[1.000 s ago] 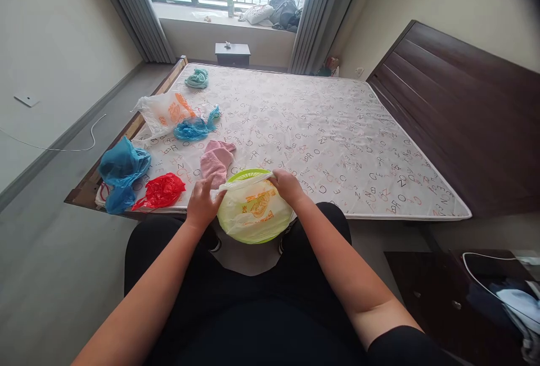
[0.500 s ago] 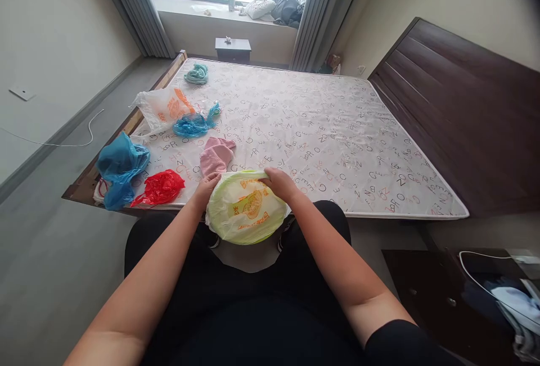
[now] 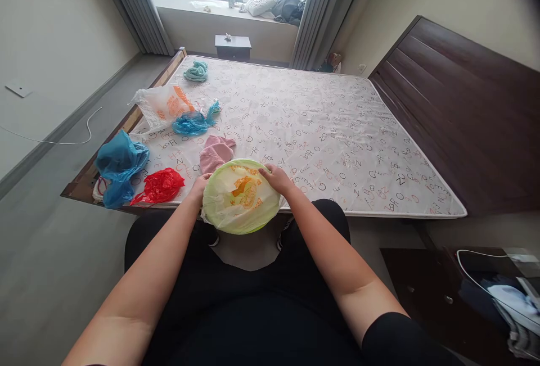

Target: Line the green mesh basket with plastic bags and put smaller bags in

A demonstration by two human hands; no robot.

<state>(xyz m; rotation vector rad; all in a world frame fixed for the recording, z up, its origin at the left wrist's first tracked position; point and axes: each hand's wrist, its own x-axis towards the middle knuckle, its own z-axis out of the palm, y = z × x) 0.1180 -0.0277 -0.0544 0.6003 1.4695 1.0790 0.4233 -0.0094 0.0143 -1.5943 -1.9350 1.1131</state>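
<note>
Between my knees is a round, light-green-rimmed container point(image 3: 275, 212), seemingly a trash bin. A whitish plastic bag point(image 3: 219, 208) with orange print lies stretched over its round top. My left hand point(image 3: 199, 188) is closed on the left edge, where bag and rim meet; some fingers are hidden behind it. At the upper right edge, my right hand point(image 3: 275, 178) grips the rim and bag with the thumb on top. A pink cloth point(image 3: 216, 153) lies on the mattress just beyond the container.
The letter-printed mattress point(image 3: 312, 130) spans ahead. On its left side lie a red bag point(image 3: 163, 185), blue bags point(image 3: 122, 158) point(image 3: 192, 123), a white-orange bag point(image 3: 162, 104) and a teal cloth point(image 3: 196, 72). A dark headboard point(image 3: 455, 107) stands right; a dark cabinet point(image 3: 415, 276) sits lower right.
The container's top has shifted slightly up and left, and more green rim shows along its upper edge. My left hand has moved a little left and down; the right hand stays at the upper right edge.
</note>
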